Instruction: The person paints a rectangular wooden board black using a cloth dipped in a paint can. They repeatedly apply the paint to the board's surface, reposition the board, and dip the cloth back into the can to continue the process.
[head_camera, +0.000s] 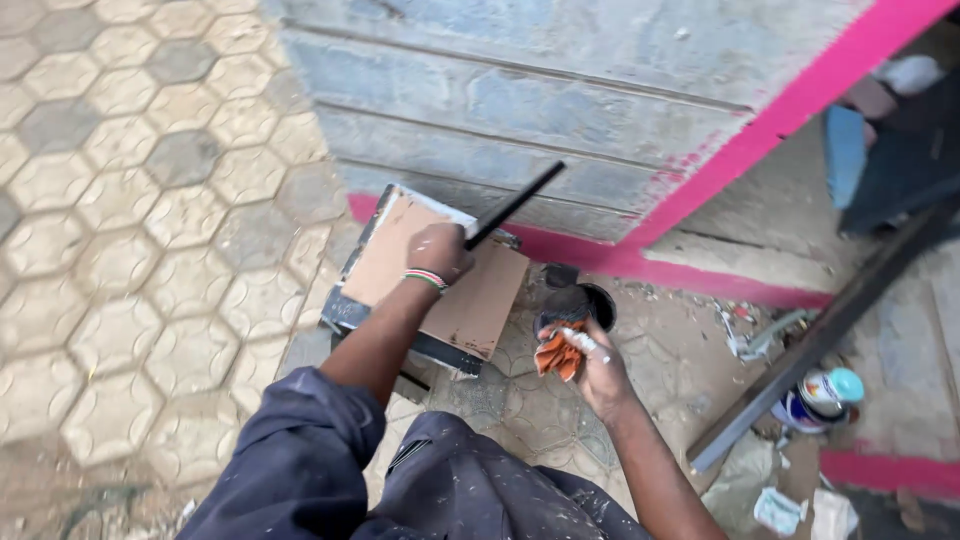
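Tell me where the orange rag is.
The orange rag is bunched in the right hand, just below the small black tin, right of the cardboard-topped stool.

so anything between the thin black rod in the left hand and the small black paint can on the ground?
Nothing visible. The left hand holds the thin black rod over a cardboard-topped box; the small black paint can sits just right of it, partly covered by the right hand holding an orange rag.

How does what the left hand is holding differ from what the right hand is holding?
The left hand grips a black rod, long, thin and stiff, angled up toward the grey wall. The right hand clutches an orange rag, soft and crumpled into a small bunch. The rod juts well clear of its hand above the cardboard-topped box; the rag stays tucked in the fingers beside a small dark tin. Both are firmly held.
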